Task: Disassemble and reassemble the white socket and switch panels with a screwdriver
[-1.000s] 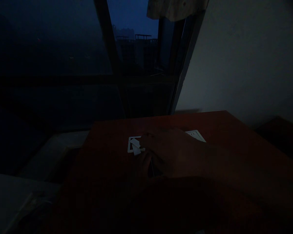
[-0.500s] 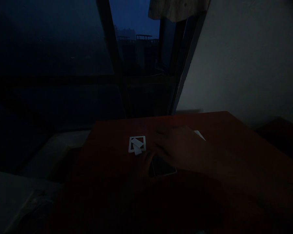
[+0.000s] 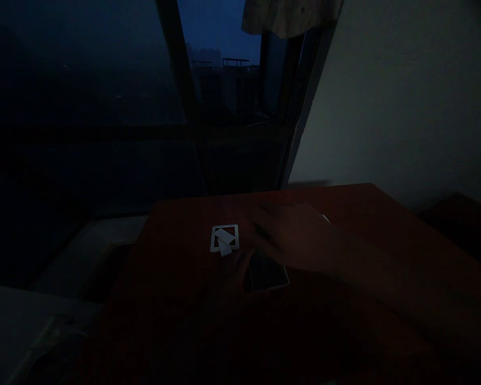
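In very dim light, a dark flat rectangular slab with a thin pale rim, like a phone, is low in the middle of the view. My left hand grips its left side, fingertips at the upper left corner; most of this hand is lost in shadow. My right hand reaches in from the right, over the slab's upper end. Its fingers are bent and blurred, and a dark gap shows between thumb and fingers; whether anything is in them is unclear. Left of the hands lies a white square frame with two pale strips crossed on it.
The reddish-brown table stands before a dark window. A pale wall rises at the right. Partly behind my right hand, a small white piece lies on the table. A pale surface sits at the lower left.
My right hand has shifted slightly up, uncovering more of the dark slab and hiding more of the white piece behind it. My left hand stays at the slab's side.
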Demonstrator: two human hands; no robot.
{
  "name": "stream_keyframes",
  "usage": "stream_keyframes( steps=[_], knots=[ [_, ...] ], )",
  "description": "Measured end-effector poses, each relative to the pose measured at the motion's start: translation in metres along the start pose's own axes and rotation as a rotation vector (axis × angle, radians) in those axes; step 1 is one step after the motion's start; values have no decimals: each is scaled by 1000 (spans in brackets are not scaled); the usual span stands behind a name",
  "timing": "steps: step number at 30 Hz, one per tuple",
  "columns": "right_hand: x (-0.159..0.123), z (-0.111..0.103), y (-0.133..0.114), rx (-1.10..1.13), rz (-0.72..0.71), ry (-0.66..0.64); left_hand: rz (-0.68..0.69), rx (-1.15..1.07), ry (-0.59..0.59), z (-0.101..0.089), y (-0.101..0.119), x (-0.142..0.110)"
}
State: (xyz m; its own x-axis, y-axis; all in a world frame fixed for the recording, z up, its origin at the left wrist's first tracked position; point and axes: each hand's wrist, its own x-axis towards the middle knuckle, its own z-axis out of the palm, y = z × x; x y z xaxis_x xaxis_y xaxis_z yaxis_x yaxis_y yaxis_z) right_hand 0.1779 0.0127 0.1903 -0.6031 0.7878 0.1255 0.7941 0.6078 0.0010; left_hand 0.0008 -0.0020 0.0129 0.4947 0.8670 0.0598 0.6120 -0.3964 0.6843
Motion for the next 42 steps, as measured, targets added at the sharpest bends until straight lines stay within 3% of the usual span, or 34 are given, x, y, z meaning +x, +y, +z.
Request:
stream_keyframes(
  steps=[5,11,17,23,30,37,42],
  knots=[
    [-2,3,1,109,-61,16,-17,0,8,1,0,0],
    [-1,2,2,-25,17,3,-15,-7,10,1,0,1],
    [-6,1,4,170,-93,-18,-27,-9,25,3,-1,0],
    [-2,2,5,4,20,-6,-27,-24,41,3,1,0],
    [-8,-2,7,306,-61,-23,-28,-36,62,-1,4,-1],
    [-5,0,6,41,9,-31,-11,-45,56,-4,4,1],
    [-5,-5,4,138,-17,-46,-4,-53,52,-4,5,0]
  ],
)
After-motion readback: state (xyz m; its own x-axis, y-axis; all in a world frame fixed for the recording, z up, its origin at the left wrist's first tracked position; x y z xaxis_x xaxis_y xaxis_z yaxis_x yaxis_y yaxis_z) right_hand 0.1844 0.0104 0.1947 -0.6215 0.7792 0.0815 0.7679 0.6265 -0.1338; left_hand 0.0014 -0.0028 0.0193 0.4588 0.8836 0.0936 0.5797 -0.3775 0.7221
